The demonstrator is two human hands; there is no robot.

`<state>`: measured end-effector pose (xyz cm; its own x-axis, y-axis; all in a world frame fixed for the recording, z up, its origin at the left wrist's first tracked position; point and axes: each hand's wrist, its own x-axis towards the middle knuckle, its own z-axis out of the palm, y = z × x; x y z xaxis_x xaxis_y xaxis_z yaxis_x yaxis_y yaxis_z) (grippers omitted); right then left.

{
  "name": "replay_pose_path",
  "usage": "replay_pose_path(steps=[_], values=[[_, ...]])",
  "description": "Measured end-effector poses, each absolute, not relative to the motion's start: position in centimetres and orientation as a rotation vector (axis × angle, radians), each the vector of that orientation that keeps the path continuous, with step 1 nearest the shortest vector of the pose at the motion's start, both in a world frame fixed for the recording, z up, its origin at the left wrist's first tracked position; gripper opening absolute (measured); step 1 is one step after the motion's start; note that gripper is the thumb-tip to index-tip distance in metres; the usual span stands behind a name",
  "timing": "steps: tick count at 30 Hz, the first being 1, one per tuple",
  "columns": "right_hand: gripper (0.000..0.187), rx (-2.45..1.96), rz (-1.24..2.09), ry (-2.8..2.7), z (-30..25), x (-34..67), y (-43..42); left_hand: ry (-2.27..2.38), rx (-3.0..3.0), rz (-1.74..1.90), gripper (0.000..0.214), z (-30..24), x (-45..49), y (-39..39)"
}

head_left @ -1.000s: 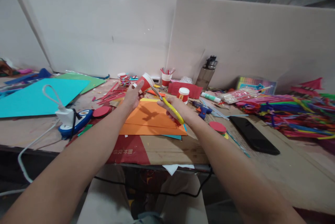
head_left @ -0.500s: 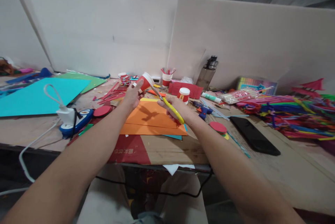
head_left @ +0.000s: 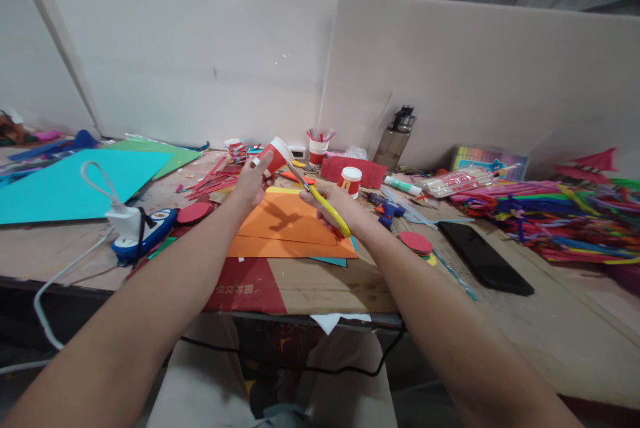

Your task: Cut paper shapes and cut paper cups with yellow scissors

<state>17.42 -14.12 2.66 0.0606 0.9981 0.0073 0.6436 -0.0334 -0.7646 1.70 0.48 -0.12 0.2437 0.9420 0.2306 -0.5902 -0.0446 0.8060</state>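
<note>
My left hand (head_left: 254, 180) is wrapped round a red and white paper cup (head_left: 276, 156), tilted with its white end up and to the right. In my right hand (head_left: 334, 207) is a pair of scissors (head_left: 335, 215) with yellow handles. Their blades point up and left and reach the cup's white end; whether they cut into it I cannot tell. Both hands are above a stack of orange paper sheets (head_left: 285, 221). Just beyond my right hand stands another red and white paper cup (head_left: 351, 181).
A phone (head_left: 485, 258), red paper discs (head_left: 415, 243) and a blue glue gun (head_left: 389, 212) lie to the right. A bottle (head_left: 395, 145) stands by the wall. Colourful pipe cleaners (head_left: 560, 221) heap at far right. Left are a power strip (head_left: 145, 238) and turquoise sheet (head_left: 85, 181).
Hands, cup and scissors keep nearly the same pose. The whole view has shifted only very slightly.
</note>
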Motion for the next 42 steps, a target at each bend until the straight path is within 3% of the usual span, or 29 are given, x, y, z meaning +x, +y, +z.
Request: replay_pose_path(steps=[24,33,42], values=[[0.055,-1.747,0.814,-1.559,3.9,16.4,-14.9,0.493,1.019,1.29,0.056,0.5,1.6,-0.1],[0.041,-1.737,0.813,-1.558,3.7,16.5,-14.9,0.469,1.008,1.289,0.054,0.3,1.6,0.2],[0.039,-1.777,0.761,-1.604,3.8,16.7,-14.6,0.454,1.024,1.282,0.055,0.4,1.5,0.1]])
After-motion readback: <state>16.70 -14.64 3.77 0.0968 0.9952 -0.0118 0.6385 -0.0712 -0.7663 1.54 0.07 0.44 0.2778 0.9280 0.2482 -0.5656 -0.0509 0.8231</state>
